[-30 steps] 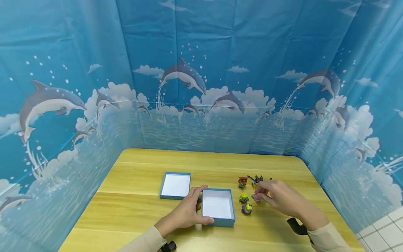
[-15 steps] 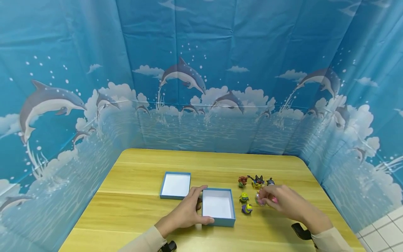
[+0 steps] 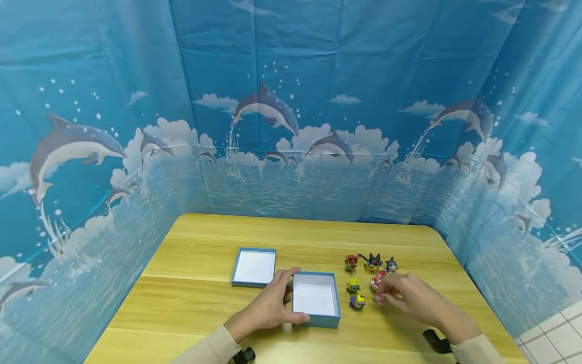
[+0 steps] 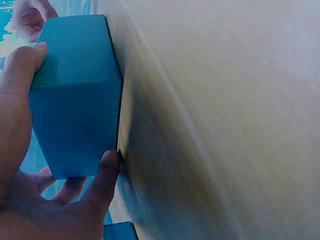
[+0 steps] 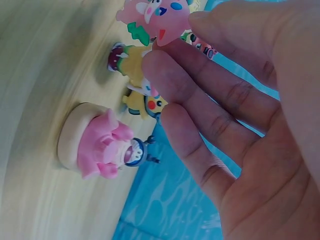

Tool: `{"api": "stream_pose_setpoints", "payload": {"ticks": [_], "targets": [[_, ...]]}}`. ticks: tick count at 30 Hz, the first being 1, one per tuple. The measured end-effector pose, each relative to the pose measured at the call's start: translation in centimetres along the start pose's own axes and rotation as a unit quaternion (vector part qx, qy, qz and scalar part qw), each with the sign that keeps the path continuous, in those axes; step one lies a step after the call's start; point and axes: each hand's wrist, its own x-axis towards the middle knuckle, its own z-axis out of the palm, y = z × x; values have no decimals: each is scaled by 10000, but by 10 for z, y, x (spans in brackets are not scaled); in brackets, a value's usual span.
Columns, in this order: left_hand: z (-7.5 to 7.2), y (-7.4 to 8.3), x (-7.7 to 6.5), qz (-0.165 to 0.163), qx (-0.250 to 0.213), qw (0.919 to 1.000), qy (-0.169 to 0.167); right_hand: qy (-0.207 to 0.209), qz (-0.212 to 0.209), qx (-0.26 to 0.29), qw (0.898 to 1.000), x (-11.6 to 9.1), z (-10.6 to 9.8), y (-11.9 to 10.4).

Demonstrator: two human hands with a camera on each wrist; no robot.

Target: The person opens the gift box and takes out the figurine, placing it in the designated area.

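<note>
My left hand (image 3: 268, 306) grips the open blue box (image 3: 322, 320) from its left side, thumb on the near wall and a forefinger at the far corner. The left wrist view shows the blue box (image 4: 77, 125) on the tabletop between thumb and fingers. My right hand (image 3: 416, 298) is low over the right side of the table, pinching a small pink toy figure (image 3: 378, 299). Up close, that pink toy figure (image 5: 170, 22) has blue eyes and a green leaf-like part, and it sits between thumb and forefinger. The box's white inside holds nothing.
A shallow blue tray with a white inside (image 3: 254, 267) lies left of the box. Several toy figures stand around the right hand: a reddish-brown one (image 3: 351, 262), a black-eared one (image 3: 373, 262), a yellow-green one (image 3: 352, 285) and a purple-and-yellow one (image 3: 357, 302).
My right hand has moved a little right and toward me with the pink toy figure, away from the yellow-green one. Figures behind it now show. My left hand has stayed on the box.
</note>
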Motion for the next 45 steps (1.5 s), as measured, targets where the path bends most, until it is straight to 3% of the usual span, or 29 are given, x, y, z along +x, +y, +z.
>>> {"api": "stream_pose_setpoints", "payload": {"ticks": [22,45], "targets": [[-2,2,-2,-35,-48,10000,-11,-99,152,-25,9998,-4,14,12],[-2,0,0,-30,-4,10000,-3,-151,236,81,9996,-7,13,13]]}}
